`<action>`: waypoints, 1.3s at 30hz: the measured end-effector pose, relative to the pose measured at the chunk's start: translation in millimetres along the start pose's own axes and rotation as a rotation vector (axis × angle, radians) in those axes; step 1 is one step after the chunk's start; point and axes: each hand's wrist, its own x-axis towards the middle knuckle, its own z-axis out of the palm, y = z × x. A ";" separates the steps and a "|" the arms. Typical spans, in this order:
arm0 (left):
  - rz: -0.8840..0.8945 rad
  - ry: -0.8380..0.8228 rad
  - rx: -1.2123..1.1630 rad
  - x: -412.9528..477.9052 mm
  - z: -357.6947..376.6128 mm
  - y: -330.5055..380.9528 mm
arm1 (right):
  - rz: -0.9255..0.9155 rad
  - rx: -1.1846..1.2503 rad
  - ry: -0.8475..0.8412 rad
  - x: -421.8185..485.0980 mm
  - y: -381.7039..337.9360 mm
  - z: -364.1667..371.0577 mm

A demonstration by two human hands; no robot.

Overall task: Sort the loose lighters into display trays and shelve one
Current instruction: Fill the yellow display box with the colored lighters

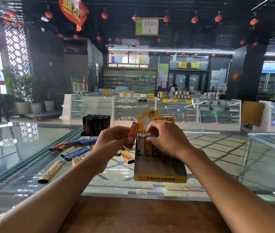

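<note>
My left hand [113, 140] pinches one red lighter [133, 135], upright with its metal top up, just left of the yellow tray [160, 178] on the glass desk [32, 157]. My right hand [165, 138] grips the tops of the standing lighters [141, 146] in that tray, thumb in front, fingers curled behind. There I count one silver, one orange and at least two dark ones. At least nine loose lighters [77, 153] lie left of the tray: blue, tan, orange, grey, red. One black tray [96, 124] of black lighters stands behind them. The yellow tray's front lettering is too blurred to read. A hanging red banner [73, 9] reads "GRAND".
</note>
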 end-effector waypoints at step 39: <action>0.131 -0.622 0.908 0.3 10.0 -3.4 | -0.043 0.172 0.216 -26.0 38.8 -26.9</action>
